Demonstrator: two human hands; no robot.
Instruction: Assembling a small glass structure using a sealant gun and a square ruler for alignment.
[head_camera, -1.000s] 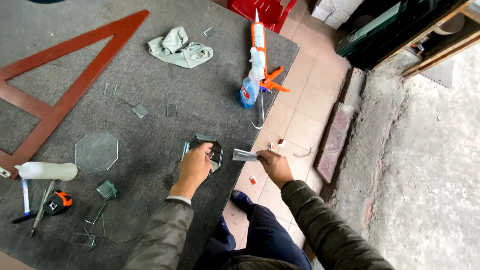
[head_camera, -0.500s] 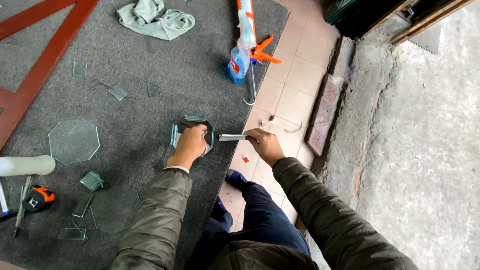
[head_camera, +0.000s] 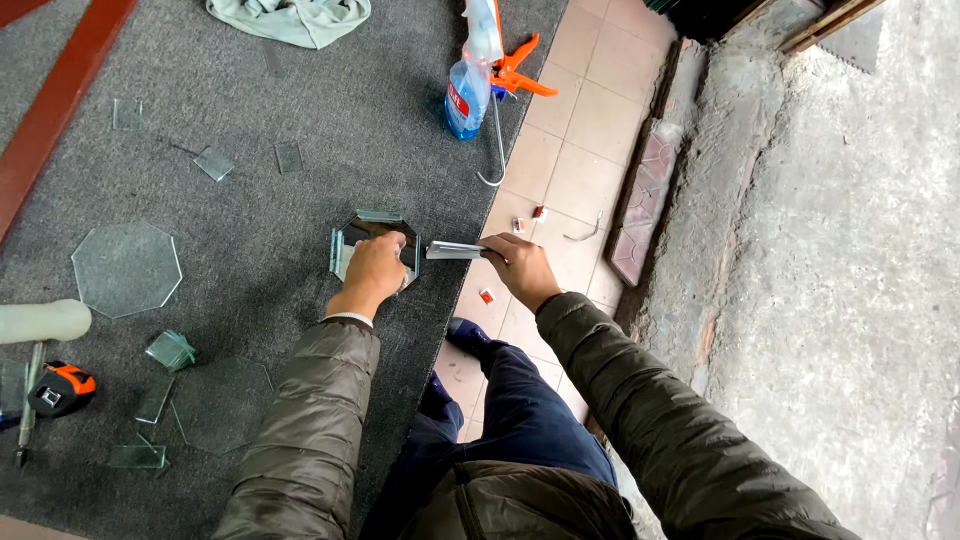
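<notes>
My left hand (head_camera: 375, 270) presses down on a small octagonal mirror piece (head_camera: 358, 232) that lies near the edge of a grey carpeted table (head_camera: 260, 200). Narrow glass strips stand along the mirror's sides. My right hand (head_camera: 520, 268) holds a flat glass strip (head_camera: 455, 250) by its end, level, with its far end touching the mirror's right side. Both arms wear an olive padded jacket.
A clear glass octagon (head_camera: 127, 268) and several small glass offcuts (head_camera: 170, 350) lie to the left. A spray bottle (head_camera: 468, 85), an orange caulking gun (head_camera: 515, 70) and a green cloth (head_camera: 290, 18) sit at the top. A tape measure (head_camera: 60, 388) lies at the lower left. Tiled floor (head_camera: 580, 130) lies right of the table.
The camera has tilted down and closer, so everything sits higher in view. Both hands stay at the mirror piece, with the right hand's strip still against its right side.
</notes>
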